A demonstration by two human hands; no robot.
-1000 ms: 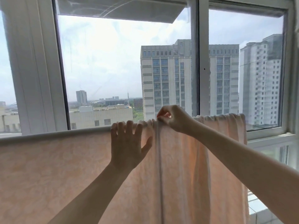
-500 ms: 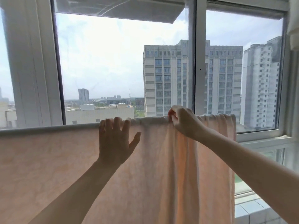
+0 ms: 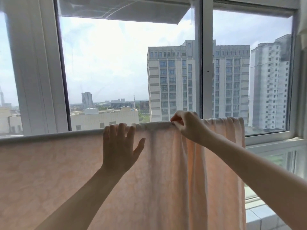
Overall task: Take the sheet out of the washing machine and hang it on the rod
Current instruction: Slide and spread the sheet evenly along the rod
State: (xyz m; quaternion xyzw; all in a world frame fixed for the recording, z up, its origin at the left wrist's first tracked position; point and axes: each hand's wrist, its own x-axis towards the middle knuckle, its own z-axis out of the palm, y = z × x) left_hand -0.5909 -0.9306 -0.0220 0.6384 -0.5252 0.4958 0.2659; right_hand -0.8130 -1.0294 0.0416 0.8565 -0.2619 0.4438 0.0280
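Observation:
A pale peach sheet (image 3: 49,171) hangs over a horizontal rod (image 3: 49,137) that runs across the window. The cloth lies flat on the left and is bunched in folds on the right. My left hand (image 3: 120,146) presses flat against the sheet just below the rod, fingers spread and straight. My right hand (image 3: 186,125) pinches the sheet's top fold at the rod, just right of the left hand. The rod is covered by cloth from the left edge to the sheet's right end (image 3: 239,120).
A large window with white frames (image 3: 201,63) stands right behind the rod. A tiled sill (image 3: 259,216) shows at the lower right. Tall buildings lie outside the glass.
The view has shifted left and down a little. My right hand has drawn the top fold rightward along the rod, spreading the cloth. My left hand stays flat on the sheet.

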